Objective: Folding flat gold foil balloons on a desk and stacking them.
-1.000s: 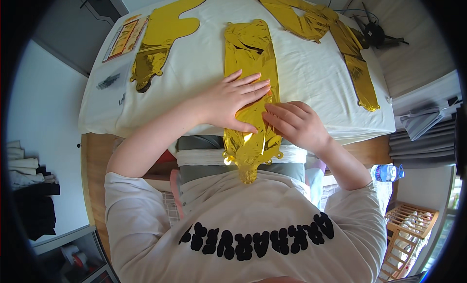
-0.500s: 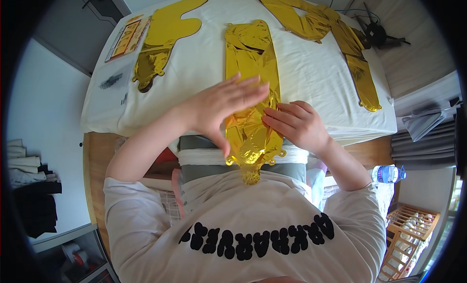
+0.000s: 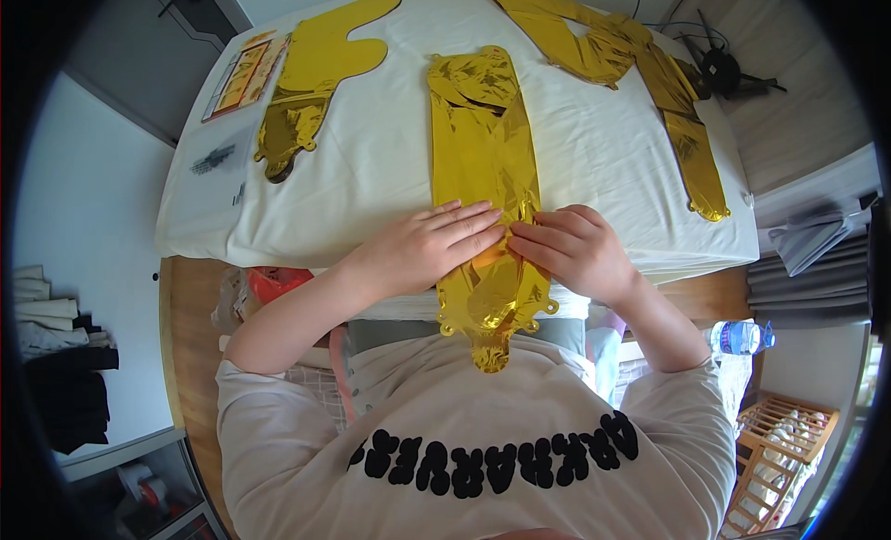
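A flat gold foil balloon [image 3: 478, 155] lies lengthwise before me, its near end with small tabs hanging past the bed's edge over my lap. My left hand [image 3: 418, 246] rests palm down across it, fingers stretched out flat and together; its thumb is hidden. From the right side, my right hand [image 3: 583, 252] grips the balloon's edge, fingers on top and thumb out of sight beneath. The fingertips of both hands almost meet over a creased part of the foil.
The balloon lies on a bed with a white sheet [image 3: 362, 160]. Other gold foil balloons lie at the far left [image 3: 320, 57] and far right [image 3: 640, 53]. A printed card [image 3: 246, 74] and a clear plastic bag [image 3: 206, 183] are at left. A black fan-like device [image 3: 722, 71] stands far right.
My left hand has come down from its blurred, raised position onto the foil. The balloon's near end has shifted slightly toward me and right; my right hand has stayed at its edge.
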Demonstrator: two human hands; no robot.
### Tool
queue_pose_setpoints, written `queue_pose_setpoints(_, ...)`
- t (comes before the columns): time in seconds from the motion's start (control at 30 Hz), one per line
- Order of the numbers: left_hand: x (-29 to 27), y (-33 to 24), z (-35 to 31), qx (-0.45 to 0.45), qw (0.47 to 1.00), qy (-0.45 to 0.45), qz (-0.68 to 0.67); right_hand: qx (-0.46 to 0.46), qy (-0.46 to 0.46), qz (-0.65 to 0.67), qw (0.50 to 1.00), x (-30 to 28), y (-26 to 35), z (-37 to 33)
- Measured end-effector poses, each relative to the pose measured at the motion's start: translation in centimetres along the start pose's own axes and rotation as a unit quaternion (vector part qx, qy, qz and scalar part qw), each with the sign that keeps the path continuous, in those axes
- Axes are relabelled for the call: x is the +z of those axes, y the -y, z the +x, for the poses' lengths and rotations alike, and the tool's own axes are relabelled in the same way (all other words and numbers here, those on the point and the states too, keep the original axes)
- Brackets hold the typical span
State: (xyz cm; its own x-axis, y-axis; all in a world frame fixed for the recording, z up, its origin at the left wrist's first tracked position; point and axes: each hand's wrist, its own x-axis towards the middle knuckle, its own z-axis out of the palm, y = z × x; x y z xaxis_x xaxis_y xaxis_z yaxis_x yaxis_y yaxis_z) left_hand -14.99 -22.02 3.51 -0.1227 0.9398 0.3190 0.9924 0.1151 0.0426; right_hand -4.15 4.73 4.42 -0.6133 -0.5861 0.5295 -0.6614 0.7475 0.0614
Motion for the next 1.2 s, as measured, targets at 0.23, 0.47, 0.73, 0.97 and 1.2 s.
queue_pose_setpoints(0.23,0.2,0.0,0.1,-0.012,0.999,-0.014,-0.044,0.011,-0.027,0.016,0.999,0.3,0.0,0.3)
queue_pose_setpoints(0.47,0.3,0.0,0.1,-0.018,0.998,-0.015,-0.06,0.017,-0.027,0.065,0.997,0.1,-0.8,-0.8)
queue_pose_setpoints(0.73,0.1,-0.1,0.0,-0.021,0.997,-0.009,-0.072,0.002,-0.032,0.087,0.996,-0.4,-1.0,-0.8)
queue_pose_setpoints(0.97,-0.5,0.0,0.1,-0.026,0.993,0.008,-0.118,0.013,-0.029,0.082,0.996,-0.2,-0.7,-0.8)
queue_pose_setpoints(1.2,-1.0,0.1,0.4,-0.038,0.987,0.019,-0.152,0.091,-0.008,0.08,0.993,0.3,0.1,-0.1)
